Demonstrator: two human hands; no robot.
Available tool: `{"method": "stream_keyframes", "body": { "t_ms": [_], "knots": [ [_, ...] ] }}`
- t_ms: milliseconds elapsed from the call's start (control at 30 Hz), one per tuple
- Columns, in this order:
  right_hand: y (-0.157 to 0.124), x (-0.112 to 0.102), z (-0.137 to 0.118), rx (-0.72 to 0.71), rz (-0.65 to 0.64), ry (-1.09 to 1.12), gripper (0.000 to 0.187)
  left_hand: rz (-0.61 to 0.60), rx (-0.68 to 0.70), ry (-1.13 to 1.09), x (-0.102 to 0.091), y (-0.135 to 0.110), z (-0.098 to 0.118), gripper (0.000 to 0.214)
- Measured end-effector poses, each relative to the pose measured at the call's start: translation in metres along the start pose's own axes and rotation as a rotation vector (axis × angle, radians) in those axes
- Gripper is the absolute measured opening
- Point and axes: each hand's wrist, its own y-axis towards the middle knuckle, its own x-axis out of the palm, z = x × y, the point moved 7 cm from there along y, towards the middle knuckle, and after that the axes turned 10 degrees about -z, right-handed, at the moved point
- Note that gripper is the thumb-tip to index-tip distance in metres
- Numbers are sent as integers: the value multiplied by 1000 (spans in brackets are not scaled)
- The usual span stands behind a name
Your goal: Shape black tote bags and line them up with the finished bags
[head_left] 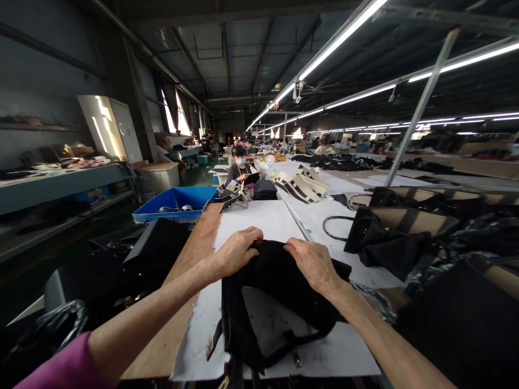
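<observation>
A black fabric bag piece lies on the white-covered table in front of me, its far edge lifted. My left hand pinches that edge on the left, thumb and fingers closed over the cloth. On the right, my right hand grips the same edge between thumb and fingers. A strap-like band of the piece curves toward me, leaving an opening where the white sheet shows. Small metal fittings hang near the front edge.
Black bags with tan insides crowd the table's right side. A blue bin stands at the left, near stacked black pieces. Striped cream sheets lie farther up the table. A person sits beyond its far end.
</observation>
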Motion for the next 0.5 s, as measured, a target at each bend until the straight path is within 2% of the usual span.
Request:
{"method": "stream_keyframes", "body": {
  "t_ms": [267,433,500],
  "knots": [
    [-4,-2,-1,24,0,8,27,-20,-24,64,6,16,-2,7],
    [-5,-3,-2,18,6,16,26,24,-158,48,4,19,-14,8],
    [-6,-4,-2,18,18,6,24,36,-173,61,3,20,-15,9]
  ]
}}
